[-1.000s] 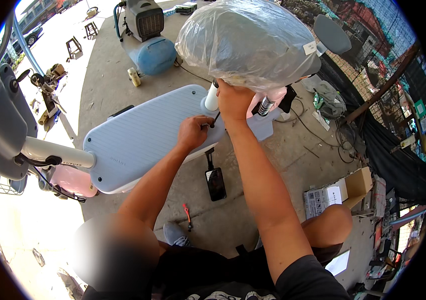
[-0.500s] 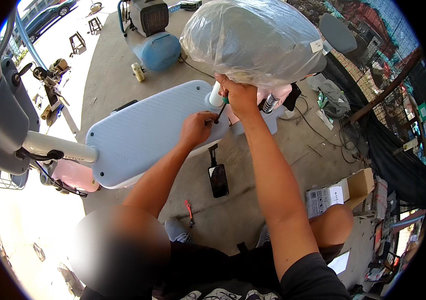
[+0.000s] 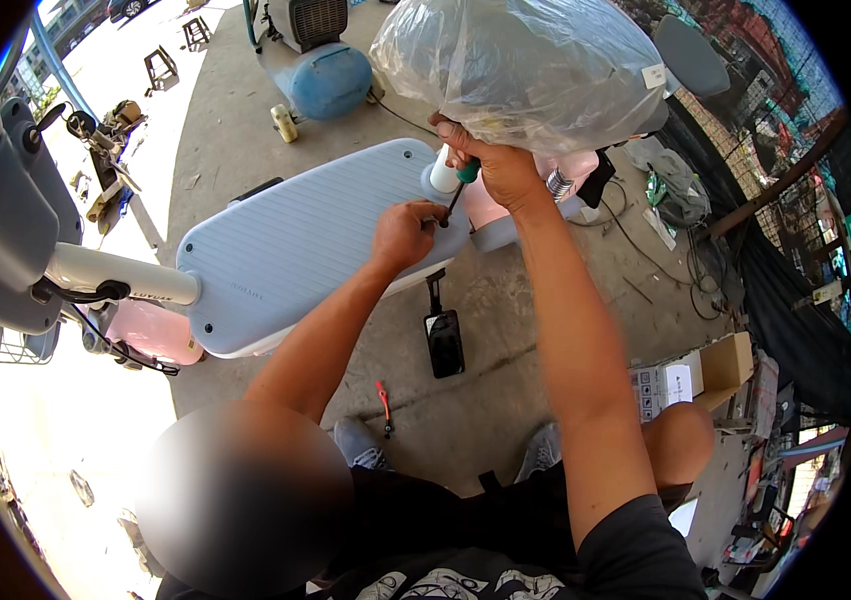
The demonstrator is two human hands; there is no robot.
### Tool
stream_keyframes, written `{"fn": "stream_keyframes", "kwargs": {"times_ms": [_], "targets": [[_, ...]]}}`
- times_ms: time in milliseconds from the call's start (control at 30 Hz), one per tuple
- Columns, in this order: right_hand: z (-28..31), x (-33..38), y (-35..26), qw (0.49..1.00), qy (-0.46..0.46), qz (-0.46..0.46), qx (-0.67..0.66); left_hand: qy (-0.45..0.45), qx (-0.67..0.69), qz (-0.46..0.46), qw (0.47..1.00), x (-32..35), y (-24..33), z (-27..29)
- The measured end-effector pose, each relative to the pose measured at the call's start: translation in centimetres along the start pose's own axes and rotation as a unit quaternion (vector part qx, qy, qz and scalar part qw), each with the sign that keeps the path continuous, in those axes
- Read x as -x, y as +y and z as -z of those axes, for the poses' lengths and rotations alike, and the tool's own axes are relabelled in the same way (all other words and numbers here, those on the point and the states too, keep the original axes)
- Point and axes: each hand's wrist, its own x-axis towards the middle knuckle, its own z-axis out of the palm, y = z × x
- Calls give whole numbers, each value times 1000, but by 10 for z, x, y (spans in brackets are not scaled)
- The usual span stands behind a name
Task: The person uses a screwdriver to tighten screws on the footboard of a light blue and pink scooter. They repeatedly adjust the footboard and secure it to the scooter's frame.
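Observation:
A light blue-grey deck (image 3: 306, 235) of a small electric scooter stretches across the middle, with dark screws at its corners. My right hand (image 3: 496, 170) is closed around the green handle of a screwdriver (image 3: 468, 172), its shaft slanting down to the deck's right corner. There my left hand (image 3: 409, 235) rests on the deck, fingers pinched by the screwdriver's lower end. Whatever those fingertips hold is too small to make out. Just behind my right hand rises a white seat post (image 3: 443, 172), below a seat wrapped in clear plastic (image 3: 536, 75).
A blue air compressor (image 3: 324, 82) and a can (image 3: 284, 123) stand beyond the deck. A mirror (image 3: 444, 342) hangs below its near side. On the concrete lies a red-handled tool (image 3: 384, 405). An opened carton (image 3: 701, 375) is at the right, with cables (image 3: 691, 280) behind it.
The whole view has shifted slightly. My right hand has turned on the screwdriver, so more of the green handle shows. My left hand stays at the same deck corner.

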Motion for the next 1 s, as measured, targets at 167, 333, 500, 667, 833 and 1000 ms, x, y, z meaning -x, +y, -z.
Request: {"fn": "stream_keyframes", "kwargs": {"times_ms": [167, 333, 500, 667, 833, 1000], "targets": [[-4, -18, 47, 907, 244, 252, 233, 6, 12, -23, 1000, -5, -2, -6], [-17, -1, 12, 985, 129, 88, 75, -13, 16, 16, 1000, -3, 3, -2], [5, 0, -1, 999, -21, -42, -26, 5, 4, -16, 1000, -2, 1, -2], [6, -7, 35, 980, 146, 105, 85, -30, -4, 38, 999, -2, 13, 1], [8, -19, 60, 843, 256, 294, 370, -7, 16, 8, 1000, -3, 13, -4], [-3, 0, -10, 998, 10, -24, -50, 5, 6, 10, 1000, 1, 3, 2]]}}
